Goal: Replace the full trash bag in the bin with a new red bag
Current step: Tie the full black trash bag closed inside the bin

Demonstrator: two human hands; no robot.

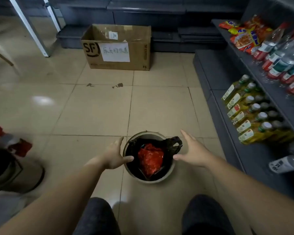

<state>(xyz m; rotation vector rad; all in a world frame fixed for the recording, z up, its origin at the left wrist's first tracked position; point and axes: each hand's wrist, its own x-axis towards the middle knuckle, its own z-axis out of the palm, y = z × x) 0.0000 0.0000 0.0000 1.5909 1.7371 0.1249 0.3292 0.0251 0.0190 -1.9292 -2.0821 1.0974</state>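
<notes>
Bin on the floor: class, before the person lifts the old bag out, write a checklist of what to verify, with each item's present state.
1. Both hands free: ok. The left hand and right hand are open and hold nothing.
2. Hands placed either side of the bin: ok.
3. Black bag gripped: not ok, neither hand has closed on it.
4. Bag handle reachable: ok, a loop sticks up near the right hand.
5. Contents contained: cannot tell; red wrapper lies on top, bag untied.
6. New red bag at hand: cannot tell.
</notes>
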